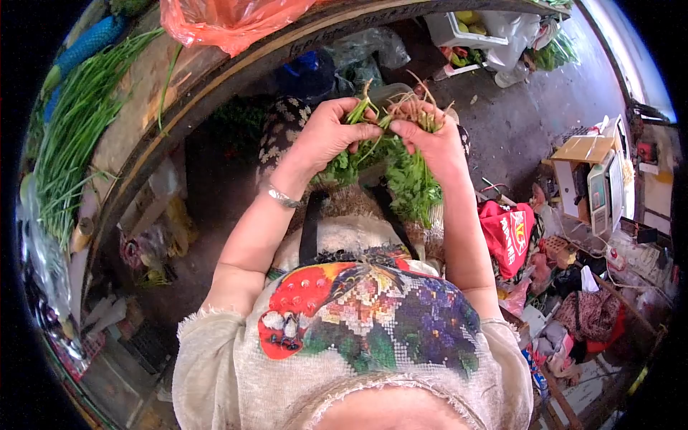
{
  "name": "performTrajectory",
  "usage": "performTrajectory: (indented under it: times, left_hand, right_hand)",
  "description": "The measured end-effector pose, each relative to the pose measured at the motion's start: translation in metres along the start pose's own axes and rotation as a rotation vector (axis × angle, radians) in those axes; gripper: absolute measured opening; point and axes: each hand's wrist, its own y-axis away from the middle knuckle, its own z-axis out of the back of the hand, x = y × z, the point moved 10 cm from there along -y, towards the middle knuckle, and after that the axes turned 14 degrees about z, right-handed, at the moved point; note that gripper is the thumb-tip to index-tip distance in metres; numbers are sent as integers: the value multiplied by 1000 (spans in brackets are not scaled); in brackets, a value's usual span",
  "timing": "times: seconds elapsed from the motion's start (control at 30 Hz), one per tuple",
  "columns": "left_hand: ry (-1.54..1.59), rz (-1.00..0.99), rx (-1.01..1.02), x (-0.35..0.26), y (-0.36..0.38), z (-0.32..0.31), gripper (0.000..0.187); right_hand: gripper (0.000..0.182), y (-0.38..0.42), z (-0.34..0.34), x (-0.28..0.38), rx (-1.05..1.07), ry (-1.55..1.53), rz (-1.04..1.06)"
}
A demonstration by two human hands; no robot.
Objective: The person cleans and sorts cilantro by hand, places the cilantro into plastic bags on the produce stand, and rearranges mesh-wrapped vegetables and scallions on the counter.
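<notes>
In my right hand (438,147) is a bunch of cilantro (414,188), its thin brownish roots pointing up and its leaves hanging down over my lap. My left hand (328,135) is closed on a few green cilantro stems (360,113), thumb and fingertips almost meeting the other hand. More green leaves (344,168) show below the left hand. Behind both hands, a pale container (394,91) is partly hidden. A silver bracelet (282,198) circles my left wrist.
Long green chives (82,136) lie on the curved wooden table (143,136) at left, with an orange plastic bag (233,21) at its top. A red bag (507,235) and cluttered clothes (588,315) are at right. A white crate (459,32) of vegetables stands on the floor ahead.
</notes>
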Motion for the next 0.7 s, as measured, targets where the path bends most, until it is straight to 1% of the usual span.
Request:
performTrajectory:
  times: [0.1, 0.17, 0.23, 0.27, 0.33, 0.37, 0.43, 0.47, 0.5, 0.57, 0.7]
  left_hand:
    - [-33, -26, -10, 1, -1, -6, 12]
    - [-69, -24, -19, -2, 0, -6, 11]
    - [-182, 19, -90, -3, 2, 0, 10]
    - [-182, 19, -91, -5, 4, 0, 10]
    - [-187, -67, -53, -14, 7, -6, 10]
    - [-187, -67, -52, -10, 4, -5, 10]
    - [-64, -173, -1, -10, 0, -1, 11]
    - [-89, -178, -31, -8, -1, 4, 11]
    - [-90, -179, -28, -11, 2, 5, 11]
    - [8, -87, -23, -9, 6, 7, 12]
    - [54, -147, 10, -9, 4, 3, 14]
  right_hand:
    - [20, 2, -14, -3, 13, -123, -14]
    - [20, 2, -11, -2, 10, -83, -9]
    - [19, 2, -8, -2, 9, -42, -5]
    - [19, 2, -5, -4, -16, -36, -16]
    - [15, 1, 7, -5, -54, 7, -11]
    - [12, -1, 14, -2, -91, -34, 18]
    - [10, -3, 27, 11, -164, -101, 106]
    - [10, -2, 35, 14, -231, -143, 111]
    - [10, -4, 44, 14, -245, -137, 133]
    - [10, -5, 53, 12, -280, -175, 146]
    - [11, -7, 58, 3, -332, -245, 152]
